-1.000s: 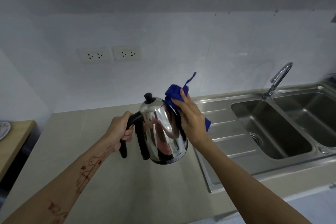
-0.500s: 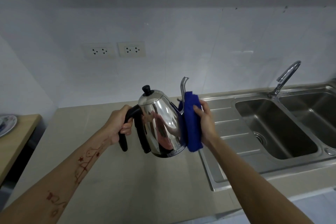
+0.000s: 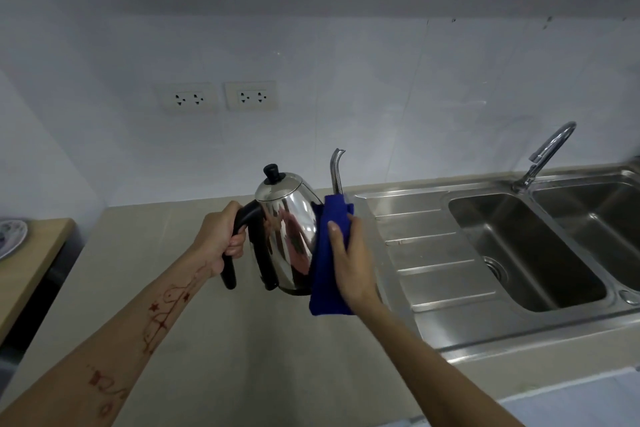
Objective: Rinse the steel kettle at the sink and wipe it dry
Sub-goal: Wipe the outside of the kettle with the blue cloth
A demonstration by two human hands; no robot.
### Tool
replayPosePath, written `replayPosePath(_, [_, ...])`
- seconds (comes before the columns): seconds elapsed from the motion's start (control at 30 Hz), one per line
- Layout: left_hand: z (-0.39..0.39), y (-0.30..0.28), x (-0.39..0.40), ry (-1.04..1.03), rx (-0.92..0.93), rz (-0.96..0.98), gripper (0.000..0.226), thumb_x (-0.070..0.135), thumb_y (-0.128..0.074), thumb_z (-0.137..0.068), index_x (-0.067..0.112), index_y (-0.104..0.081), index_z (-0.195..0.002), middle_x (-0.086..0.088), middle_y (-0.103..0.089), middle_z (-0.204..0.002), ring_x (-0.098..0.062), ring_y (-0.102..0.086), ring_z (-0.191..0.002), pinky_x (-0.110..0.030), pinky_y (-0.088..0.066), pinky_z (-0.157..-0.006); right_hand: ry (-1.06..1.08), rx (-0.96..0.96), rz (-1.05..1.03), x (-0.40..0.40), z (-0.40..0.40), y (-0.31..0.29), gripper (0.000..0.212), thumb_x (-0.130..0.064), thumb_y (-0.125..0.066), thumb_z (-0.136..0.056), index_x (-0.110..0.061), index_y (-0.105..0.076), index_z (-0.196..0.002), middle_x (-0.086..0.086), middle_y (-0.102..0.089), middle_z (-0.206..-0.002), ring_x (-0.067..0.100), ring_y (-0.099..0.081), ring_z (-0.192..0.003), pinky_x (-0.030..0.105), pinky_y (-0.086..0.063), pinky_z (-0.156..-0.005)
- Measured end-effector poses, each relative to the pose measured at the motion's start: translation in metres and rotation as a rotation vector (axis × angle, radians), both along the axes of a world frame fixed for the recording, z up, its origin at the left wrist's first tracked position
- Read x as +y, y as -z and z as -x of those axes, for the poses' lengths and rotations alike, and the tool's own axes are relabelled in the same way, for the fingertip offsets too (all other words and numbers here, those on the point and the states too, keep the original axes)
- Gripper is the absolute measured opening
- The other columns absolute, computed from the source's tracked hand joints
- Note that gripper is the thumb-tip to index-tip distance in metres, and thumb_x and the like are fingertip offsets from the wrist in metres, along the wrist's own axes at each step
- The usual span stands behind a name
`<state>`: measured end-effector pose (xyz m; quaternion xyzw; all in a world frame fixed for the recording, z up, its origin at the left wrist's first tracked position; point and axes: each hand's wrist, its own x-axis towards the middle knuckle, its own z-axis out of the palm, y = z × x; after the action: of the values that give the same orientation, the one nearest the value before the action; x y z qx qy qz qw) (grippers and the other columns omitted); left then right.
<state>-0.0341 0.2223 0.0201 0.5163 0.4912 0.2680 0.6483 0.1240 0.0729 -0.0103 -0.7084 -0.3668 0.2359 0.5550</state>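
Steel kettle (image 3: 292, 236) gripped by left hand (image 3: 221, 239), right hand (image 3: 353, 263) pressing blue cloth (image 3: 329, 274), sink (image 3: 433, 246) beside

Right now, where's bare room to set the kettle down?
Bare beige counter below the left hand, running to the wall under the outlets. The ridged drainboard right of the blue cloth and both basins look bare too. Crowded: only midair around the kettle, between left and right hand.

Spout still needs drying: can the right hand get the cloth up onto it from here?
Probably yes: the right hand presses the blue cloth against the kettle just below the bare spout; nothing blocks it.
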Motion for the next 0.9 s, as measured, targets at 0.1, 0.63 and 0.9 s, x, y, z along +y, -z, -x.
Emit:
replayPosePath(0.1, [0.000, 0.000, 0.001, 0.034, 0.011, 0.007, 0.043, 0.024, -0.043, -0.092, 0.012, -0.040, -0.051, 0.001, -0.030, -0.039, -0.012, -0.021, -0.032, -0.021, -0.022, -0.039, -0.049, -0.261, -0.077, 0.003, 0.013, -0.003, 0.045, -0.043, -0.047, -0.098, -0.026, -0.040, -0.138, -0.010, -0.058, -0.122, 0.004, -0.058, -0.103, 0.019, -0.048, -0.085])
replayPosePath(0.63, [-0.020, 0.006, -0.019, 0.060, 0.025, 0.000, 0.040, 0.023, -0.045, -0.092, 0.013, -0.043, -0.054, -0.001, -0.033, -0.040, -0.013, -0.024, -0.034, -0.023, -0.020, -0.040, -0.044, -0.287, 0.124, 0.043, -0.020, -0.065, 0.040, -0.043, -0.026, -0.103, -0.019, -0.048, -0.126, 0.004, -0.063, -0.103, 0.026, -0.062, -0.097, 0.035, -0.042, -0.074])
replayPosePath(0.9, [-0.025, 0.005, -0.026, 0.029, -0.006, -0.021, 0.039, 0.022, -0.045, -0.094, 0.012, -0.046, -0.057, -0.001, -0.035, -0.039, -0.013, -0.025, -0.033, -0.021, -0.021, -0.038, 0.021, -0.435, 0.132, 0.049, -0.006, -0.060, 0.051, -0.052, -0.030, -0.099, -0.020, -0.039, -0.137, 0.012, -0.055, -0.125, 0.031, -0.056, -0.107, 0.045, -0.046, -0.091])
